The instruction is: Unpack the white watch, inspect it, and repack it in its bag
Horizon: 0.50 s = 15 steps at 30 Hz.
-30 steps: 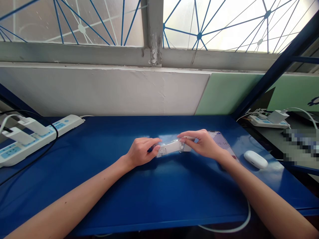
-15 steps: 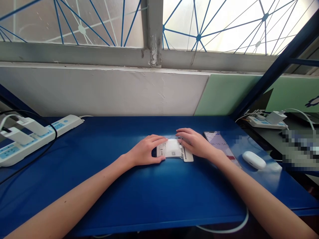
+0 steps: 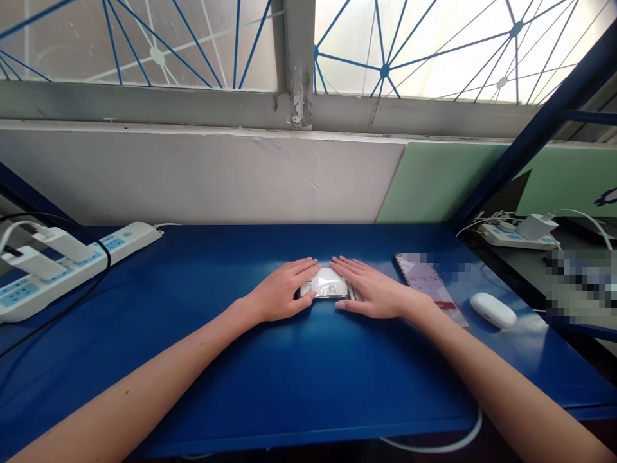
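A small clear plastic packet (image 3: 330, 283) with a white, card-like piece inside lies between my two hands on the blue desk. My left hand (image 3: 282, 290) grips its left end, fingers over the far side and thumb at the near edge. Across the right end spreads my right hand (image 3: 373, 287), its fingers straight along the far side and its thumb by the near edge, spanning the packet. Glare shows on the plastic. Both ends of the packet are partly covered by my hands, and little shows of the pale flap under my right palm.
To the right lie a phone (image 3: 430, 289) with a timer on its screen and a white earbuds case (image 3: 493, 310). A white power strip (image 3: 108, 247) with plugged-in chargers and a black cable (image 3: 107, 273) occupies the left. A wall (image 3: 202, 177) borders the desk's far edge.
My right hand has lowered and straightened its fingers over the packet's right end, covering the pale flap. The packet's label is now mostly hidden, and more glare shows. My left hand has barely moved.
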Available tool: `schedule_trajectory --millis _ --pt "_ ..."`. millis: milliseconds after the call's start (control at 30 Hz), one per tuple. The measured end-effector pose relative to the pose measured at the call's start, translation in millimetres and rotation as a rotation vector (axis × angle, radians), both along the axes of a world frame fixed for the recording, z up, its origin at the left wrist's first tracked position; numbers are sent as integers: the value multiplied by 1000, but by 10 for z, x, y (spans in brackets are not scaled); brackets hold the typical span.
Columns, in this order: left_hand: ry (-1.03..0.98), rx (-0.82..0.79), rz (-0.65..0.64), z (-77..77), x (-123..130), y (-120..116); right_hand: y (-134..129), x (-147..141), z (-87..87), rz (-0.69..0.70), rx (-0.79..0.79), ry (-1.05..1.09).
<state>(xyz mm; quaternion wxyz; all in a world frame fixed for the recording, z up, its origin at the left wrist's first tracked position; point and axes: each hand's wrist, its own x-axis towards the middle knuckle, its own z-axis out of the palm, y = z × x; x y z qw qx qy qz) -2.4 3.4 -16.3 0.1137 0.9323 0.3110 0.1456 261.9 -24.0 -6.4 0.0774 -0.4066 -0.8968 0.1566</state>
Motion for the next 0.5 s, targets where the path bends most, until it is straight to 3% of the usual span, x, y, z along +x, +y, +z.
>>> schedule_trajectory --millis 500 --pt "21 11 0 -35 2 21 35 -14 -83 -49 17 15"
